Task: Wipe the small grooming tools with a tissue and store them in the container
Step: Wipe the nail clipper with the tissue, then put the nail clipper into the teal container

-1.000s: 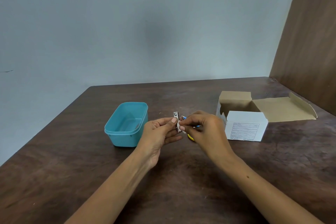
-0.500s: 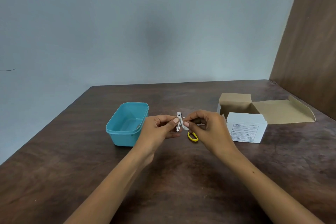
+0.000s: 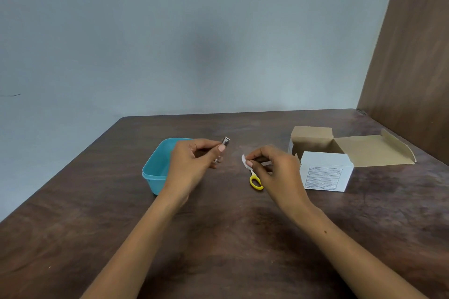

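The left hand (image 3: 194, 162) pinches the nail clipper (image 3: 224, 142) above the teal container (image 3: 155, 172), at nine o'clock; right hand (image 3: 274, 167) pinches tissue (image 3: 246, 162). Yellow scissors (image 3: 255, 181) lie on the worktop (image 3: 218, 238), unstored.

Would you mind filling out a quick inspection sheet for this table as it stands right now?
Surface: dark brown wooden table, worn finish.
Job's things: metal nail clipper held above the table beside the teal container; the container is open, its inside partly hidden by the hand. Small white tissue piece. Yellow-handled scissors lie on the table, partly hidden under the right hand.
Clutter: open white cardboard box, flaps up, at the right.
Grippers: left hand pinches the nail clipper; right hand pinches the tissue piece; the two are apart.
Cables: nothing seen.
Surroundings: pale blue-grey wall behind; brown wooden panel at the right.
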{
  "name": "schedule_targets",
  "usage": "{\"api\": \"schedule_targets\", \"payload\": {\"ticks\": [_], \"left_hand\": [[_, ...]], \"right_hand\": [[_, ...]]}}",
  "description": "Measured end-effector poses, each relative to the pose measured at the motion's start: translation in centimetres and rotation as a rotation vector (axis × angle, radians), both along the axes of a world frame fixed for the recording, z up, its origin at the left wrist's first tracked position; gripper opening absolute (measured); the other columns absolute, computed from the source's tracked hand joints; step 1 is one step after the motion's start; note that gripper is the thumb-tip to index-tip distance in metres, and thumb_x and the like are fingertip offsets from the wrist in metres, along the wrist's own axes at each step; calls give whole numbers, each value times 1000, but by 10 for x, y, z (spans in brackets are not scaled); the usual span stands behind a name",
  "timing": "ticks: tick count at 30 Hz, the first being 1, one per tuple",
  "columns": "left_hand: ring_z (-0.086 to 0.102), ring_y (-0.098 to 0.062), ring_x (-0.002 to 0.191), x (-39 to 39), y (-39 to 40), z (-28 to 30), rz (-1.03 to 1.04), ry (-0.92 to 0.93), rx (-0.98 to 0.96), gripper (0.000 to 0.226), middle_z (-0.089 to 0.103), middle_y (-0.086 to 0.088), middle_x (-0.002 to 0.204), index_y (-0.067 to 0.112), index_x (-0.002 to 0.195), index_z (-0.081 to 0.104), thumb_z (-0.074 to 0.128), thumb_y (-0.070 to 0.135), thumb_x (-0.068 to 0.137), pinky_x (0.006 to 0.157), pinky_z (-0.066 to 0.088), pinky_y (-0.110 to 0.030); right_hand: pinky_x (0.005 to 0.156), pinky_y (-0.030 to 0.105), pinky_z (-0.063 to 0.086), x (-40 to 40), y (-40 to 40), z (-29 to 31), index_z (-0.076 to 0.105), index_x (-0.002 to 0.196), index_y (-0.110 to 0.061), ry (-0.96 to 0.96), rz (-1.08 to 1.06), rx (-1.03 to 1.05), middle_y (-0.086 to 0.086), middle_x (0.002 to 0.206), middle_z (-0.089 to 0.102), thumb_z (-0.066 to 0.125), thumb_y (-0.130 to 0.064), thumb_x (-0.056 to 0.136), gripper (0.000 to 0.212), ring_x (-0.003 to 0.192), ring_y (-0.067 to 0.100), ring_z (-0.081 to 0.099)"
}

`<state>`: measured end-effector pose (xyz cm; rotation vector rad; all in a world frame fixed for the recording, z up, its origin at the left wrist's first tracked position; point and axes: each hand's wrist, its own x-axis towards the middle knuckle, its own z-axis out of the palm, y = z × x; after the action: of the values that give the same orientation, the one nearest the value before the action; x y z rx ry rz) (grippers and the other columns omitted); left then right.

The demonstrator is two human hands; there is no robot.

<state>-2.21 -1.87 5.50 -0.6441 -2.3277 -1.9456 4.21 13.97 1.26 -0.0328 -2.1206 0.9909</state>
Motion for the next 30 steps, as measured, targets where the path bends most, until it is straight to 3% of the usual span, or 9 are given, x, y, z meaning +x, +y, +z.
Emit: {"api": "schedule_targets", "payload": {"ticks": [3,6,11,15,20,24,30], "left_hand": [[66,-4,67,-15,-14,4,144,227,-138,12,69,9,73,17,94,74,70,16,82,63,52,-14],[60,-8,70,-28,-25,2,318,411,-319,13,67,2,78,12,93,75,67,17,85,64,40,-14],[60,-21,73,-41,-34,-6,446,405,-614,17,71,-10,87,7,86,73,61,17,89,62,42,-30],[63,-25,80,-39,-33,-8,491,417,-756,19,71,-10,92,6,88,72,58,19,90,59,41,-30],[56,-20,73,-34,-28,-10,486,483,-801,23,68,-8,89,7,87,71,54,22,93,60,38,-29],[52,-19,75,-24,-17,-12,492,614,-731,21,64,-8,84,6,85,70,55,19,92,60,33,-29],[58,-24,83,-2,15,-33,198,746,-626,15,65,-5,87,11,93,70,57,16,91,68,48,-38]], "right_hand": [[62,16,48,-1,0,-2,68,74,-10,15,9,38,-5,78,64,72,-4,79,8,79,6,59],[61,17,49,-2,1,-3,68,73,-11,16,10,63,-8,75,62,73,-6,79,9,74,5,59],[62,10,47,-3,2,-4,70,75,-11,-11,43,55,-21,74,56,72,-4,78,9,72,-5,58],[63,8,46,-3,3,-4,70,75,-11,-30,52,60,-20,75,58,72,-4,78,7,75,-6,59],[63,13,47,-3,5,-4,70,76,-13,-44,32,64,-19,74,58,73,-10,79,6,74,0,60],[62,19,49,-2,7,-4,70,76,-11,-56,-20,66,-7,76,62,72,-10,79,4,69,4,60],[62,11,46,-3,15,-2,70,76,-9,-71,-111,54,-6,77,61,70,-4,79,6,65,-2,58]]}}
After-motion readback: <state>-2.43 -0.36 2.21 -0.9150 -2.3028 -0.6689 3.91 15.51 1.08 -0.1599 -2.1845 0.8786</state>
